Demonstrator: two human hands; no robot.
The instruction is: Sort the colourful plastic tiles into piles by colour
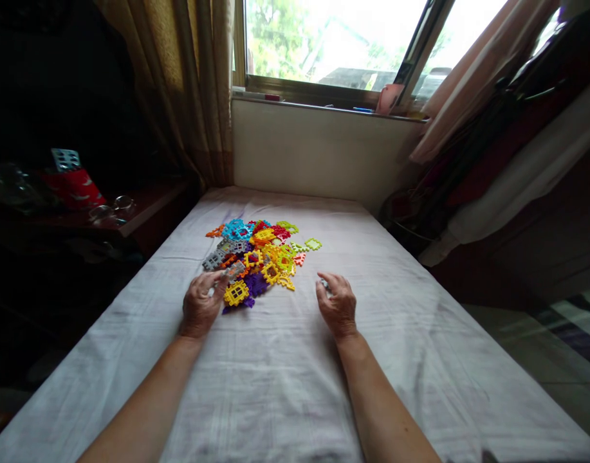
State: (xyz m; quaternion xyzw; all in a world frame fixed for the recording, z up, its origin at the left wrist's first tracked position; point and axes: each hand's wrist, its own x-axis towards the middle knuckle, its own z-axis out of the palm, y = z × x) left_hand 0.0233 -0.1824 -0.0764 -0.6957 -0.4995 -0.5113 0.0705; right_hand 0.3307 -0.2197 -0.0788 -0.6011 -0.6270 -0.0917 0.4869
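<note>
A heap of plastic interlocking building pieces in several colours lies on a pale bedsheet. At its near left edge my left hand pinches a grey building piece between thumb and fingers. Just beside that hand is a yellow window-shaped piece, with purple pieces behind it. My right hand is to the right of the heap, apart from it. Its fingers are curled around a small grey piece, mostly hidden by the hand.
The bed's sheet spreads out on all sides of the heap. To the left, a dark side table bears glasses and a red container. Hanging clothes line the right side. A window and curtain are at the back.
</note>
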